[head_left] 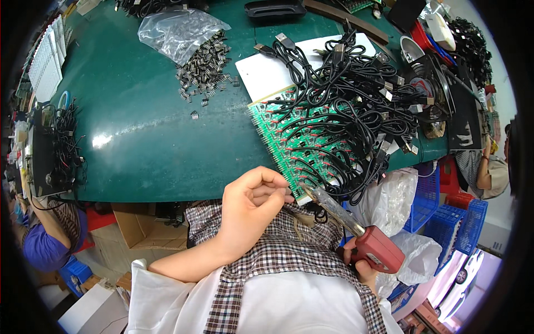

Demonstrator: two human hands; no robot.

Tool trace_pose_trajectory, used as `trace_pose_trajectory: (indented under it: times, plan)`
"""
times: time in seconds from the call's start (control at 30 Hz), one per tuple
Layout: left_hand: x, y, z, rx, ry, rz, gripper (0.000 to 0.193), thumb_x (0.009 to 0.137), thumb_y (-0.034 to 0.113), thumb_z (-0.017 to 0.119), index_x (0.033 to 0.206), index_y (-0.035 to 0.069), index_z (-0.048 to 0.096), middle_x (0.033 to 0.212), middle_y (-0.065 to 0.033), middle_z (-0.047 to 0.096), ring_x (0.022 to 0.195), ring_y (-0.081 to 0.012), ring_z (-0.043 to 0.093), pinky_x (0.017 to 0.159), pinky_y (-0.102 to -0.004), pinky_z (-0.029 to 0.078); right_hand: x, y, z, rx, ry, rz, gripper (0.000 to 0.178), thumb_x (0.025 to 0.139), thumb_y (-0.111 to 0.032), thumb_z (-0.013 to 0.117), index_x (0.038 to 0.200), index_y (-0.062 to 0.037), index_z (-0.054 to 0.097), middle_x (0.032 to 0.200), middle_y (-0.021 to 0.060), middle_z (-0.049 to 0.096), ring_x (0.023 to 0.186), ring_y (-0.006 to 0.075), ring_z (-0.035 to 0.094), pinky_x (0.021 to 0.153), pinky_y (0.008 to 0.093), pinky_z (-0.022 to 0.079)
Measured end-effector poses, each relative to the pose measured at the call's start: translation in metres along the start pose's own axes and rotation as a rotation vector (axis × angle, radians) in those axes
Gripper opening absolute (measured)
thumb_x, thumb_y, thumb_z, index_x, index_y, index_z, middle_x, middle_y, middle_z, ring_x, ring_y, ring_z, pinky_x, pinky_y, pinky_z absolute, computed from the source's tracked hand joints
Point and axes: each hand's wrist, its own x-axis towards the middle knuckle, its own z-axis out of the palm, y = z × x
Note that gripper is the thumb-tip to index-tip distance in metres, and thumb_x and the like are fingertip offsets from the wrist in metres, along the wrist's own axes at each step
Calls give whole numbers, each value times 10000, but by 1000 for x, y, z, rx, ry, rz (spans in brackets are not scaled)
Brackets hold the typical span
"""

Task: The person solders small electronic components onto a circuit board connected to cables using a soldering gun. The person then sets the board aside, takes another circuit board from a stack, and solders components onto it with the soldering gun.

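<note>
A green circuit board panel point(271, 129) lies at the table's front edge, with rows of pins along its left side. Black USB cables point(361, 119) are bundled over it, several of their ends at red-marked spots on the panel. My left hand point(247, 209) is closed in a pinch at the panel's near-left corner; what its fingertips hold, if anything, is hidden. My right hand point(365, 271), partly hidden, grips a red soldering gun point(381, 249). The gun's long metal barrel points up and left, its tip at the panel's near edge, close to my left fingertips.
Small metal connectors point(203, 72) spill from a clear plastic bag point(178, 33) on the green table point(139, 150). A white sheet point(258, 75) lies under the cables. A fan-like round device point(431, 92) stands right. Blue baskets point(448, 222) stand below; co-workers sit at both sides.
</note>
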Motion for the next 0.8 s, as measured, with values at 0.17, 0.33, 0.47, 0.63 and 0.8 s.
trace_pose_trajectory:
  times: [0.17,0.33,0.47,0.63,0.8]
  plan:
    - [-4,0,4,115,129,27,27,804,-47,525,826,-34,516,749,-63,577,650,-94,577,596,-204,471,-1,1,2,180,67,-11,635,685,-377,740,1035,79,471,824,149,602,535,155,524,477,238,404]
    - [-2,-2,2,468,2,-21,160,785,88,659,706,-12,563,540,10,539,491,-41,488,449,-196,384,-2,0,3,268,98,-74,664,685,-334,751,1097,68,420,908,184,598,580,172,528,520,257,439]
    - [3,-4,5,543,13,12,161,790,98,651,733,-36,582,594,-35,584,526,-52,511,493,-205,423,-2,3,-1,289,86,-93,660,683,-310,757,1102,68,415,914,182,599,583,170,530,527,260,443]
    - [-1,0,-2,505,-43,-63,124,836,75,591,832,-48,579,689,-44,600,631,-74,564,583,-199,464,-3,9,-7,129,-4,-120,694,717,-415,698,1155,28,390,931,150,562,504,169,490,442,260,407]
    - [-8,8,-14,213,-99,-228,117,846,28,551,907,-59,601,747,-102,630,688,-137,610,660,-255,513,-2,8,-6,160,-6,-116,696,711,-406,706,1155,29,393,920,149,566,504,169,493,440,261,406]
